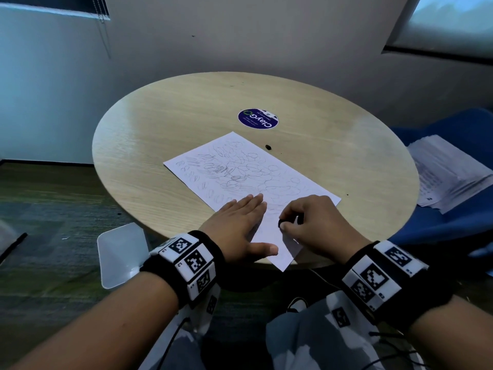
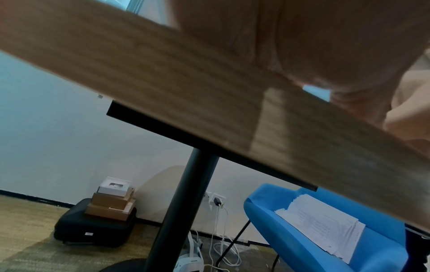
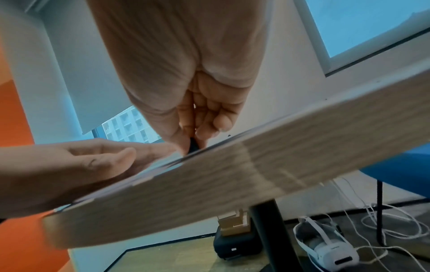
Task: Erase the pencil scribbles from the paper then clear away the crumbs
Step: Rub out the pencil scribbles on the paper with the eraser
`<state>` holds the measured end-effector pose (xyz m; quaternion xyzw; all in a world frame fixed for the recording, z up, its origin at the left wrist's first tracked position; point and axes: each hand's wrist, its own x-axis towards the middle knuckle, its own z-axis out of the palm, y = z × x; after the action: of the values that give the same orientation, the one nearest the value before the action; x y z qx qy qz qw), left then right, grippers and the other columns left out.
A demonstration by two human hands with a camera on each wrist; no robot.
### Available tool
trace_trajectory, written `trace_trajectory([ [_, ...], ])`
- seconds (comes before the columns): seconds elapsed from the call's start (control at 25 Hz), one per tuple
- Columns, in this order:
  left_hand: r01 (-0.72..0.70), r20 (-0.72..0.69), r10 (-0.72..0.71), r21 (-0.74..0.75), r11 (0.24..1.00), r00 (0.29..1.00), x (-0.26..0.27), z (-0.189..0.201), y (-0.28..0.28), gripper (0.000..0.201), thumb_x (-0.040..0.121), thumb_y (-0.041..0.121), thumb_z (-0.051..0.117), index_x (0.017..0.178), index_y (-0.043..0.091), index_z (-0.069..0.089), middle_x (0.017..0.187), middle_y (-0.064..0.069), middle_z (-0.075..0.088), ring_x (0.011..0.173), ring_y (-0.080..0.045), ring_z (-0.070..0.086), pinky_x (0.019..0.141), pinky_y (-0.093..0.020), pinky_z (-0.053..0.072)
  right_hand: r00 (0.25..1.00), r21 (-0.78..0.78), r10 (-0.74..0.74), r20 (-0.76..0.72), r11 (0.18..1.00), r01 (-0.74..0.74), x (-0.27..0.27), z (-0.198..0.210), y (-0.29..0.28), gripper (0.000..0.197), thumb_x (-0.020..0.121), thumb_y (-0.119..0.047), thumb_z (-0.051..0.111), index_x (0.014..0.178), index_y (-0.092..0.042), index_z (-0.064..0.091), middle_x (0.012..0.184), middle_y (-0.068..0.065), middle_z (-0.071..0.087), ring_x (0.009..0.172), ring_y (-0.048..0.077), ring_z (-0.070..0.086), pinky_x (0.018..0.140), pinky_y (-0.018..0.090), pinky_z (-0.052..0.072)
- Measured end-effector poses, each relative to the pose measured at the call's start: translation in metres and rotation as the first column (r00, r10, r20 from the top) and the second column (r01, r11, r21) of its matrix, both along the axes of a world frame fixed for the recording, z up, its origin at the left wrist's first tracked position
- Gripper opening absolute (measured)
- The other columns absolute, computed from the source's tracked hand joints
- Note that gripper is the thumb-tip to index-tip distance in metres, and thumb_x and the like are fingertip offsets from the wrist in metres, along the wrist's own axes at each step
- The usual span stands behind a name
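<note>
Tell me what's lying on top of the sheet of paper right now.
The left hand rests flat on the paper; the right hand pinches a dark eraser against it. Scribbles beneath both hands are hidden.

The paper (image 1: 248,177) was white with grey pencil scribbles (image 1: 234,169); the desk (image 1: 160,145) pale woodgrain; the eraser (image 1: 282,223) black; the sticker (image 1: 258,118) purple; the chair (image 2: 302,239) blue.

I see round purple sticker (image 1: 258,118) at frame centre on wooden table (image 1: 160,145). Blue chair (image 1: 458,129) at right edge carries paper stack (image 1: 448,172). Stacked boxes (image 2: 111,200) on black case (image 2: 93,226), lower left in left wrist view.
</note>
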<state>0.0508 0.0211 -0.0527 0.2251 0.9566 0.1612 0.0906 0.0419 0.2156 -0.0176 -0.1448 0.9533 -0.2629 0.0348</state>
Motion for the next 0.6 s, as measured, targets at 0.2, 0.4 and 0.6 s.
trace_trajectory([
  [0.2, -0.074, -0.024, 0.073, -0.042, 0.996, 0.997, 0.006, -0.001, -0.012, 0.099, 0.088, 0.073, 0.043, 0.159, 0.019, -0.001, 0.165, 0.005, -0.013, 0.150, -0.008, -0.014, 0.122, -0.031, -0.008, 0.999, -0.016, 0.010, 0.044, 1.000, -0.009, -0.001, 0.003, 0.007, 0.011, 0.077, -0.013, 0.068, 0.074, -0.022, 0.074, 0.069, -0.011, 0.069, 0.066, 0.002, 0.062, 0.060, 0.013, 0.042],
  [0.4, -0.112, -0.040, 0.109, -0.102, 0.988, 0.993, 0.006, -0.004, -0.011, 0.102, 0.084, 0.080, 0.037, 0.159, 0.023, -0.003, 0.165, 0.003, -0.015, 0.150, -0.010, -0.017, 0.122, -0.034, -0.008, 0.998, -0.005, 0.060, 0.023, 0.998, -0.060, 0.004, 0.003, -0.008, 0.009, 0.076, -0.015, 0.067, 0.075, -0.021, 0.074, 0.072, -0.011, 0.070, 0.074, 0.001, 0.063, 0.067, 0.018, 0.048],
  [0.6, -0.149, -0.020, 0.148, -0.069, 0.986, 0.989, 0.007, -0.003, -0.012, 0.102, 0.081, 0.080, 0.043, 0.159, 0.029, 0.001, 0.165, 0.008, -0.014, 0.149, -0.006, -0.017, 0.122, -0.035, -0.008, 0.988, -0.001, 0.149, 0.031, 0.989, -0.149, 0.002, 0.004, -0.018, 0.008, 0.077, -0.016, 0.070, 0.078, -0.022, 0.076, 0.074, -0.012, 0.070, 0.071, -0.002, 0.060, 0.065, 0.011, 0.042],
])
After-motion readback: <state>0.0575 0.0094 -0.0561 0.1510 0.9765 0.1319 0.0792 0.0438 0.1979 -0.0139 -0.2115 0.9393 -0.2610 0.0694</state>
